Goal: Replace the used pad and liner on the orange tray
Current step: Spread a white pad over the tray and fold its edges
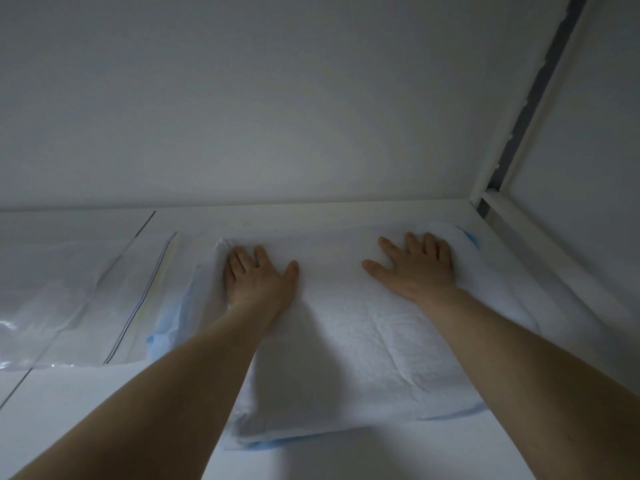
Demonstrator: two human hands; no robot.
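Pad [363, 341], white with blue edging, lay spread on the white surface [104, 410] beside a clear bag [86, 299], left hand [256, 275] and right hand [415, 268] pressing its far corners with flat, straight fingers, seemingly smoothing it down; squaring the near edge looked next.

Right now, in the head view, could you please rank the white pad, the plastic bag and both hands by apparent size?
1. white pad
2. plastic bag, partly cut off by the frame
3. left hand and right hand: alike, not ranked
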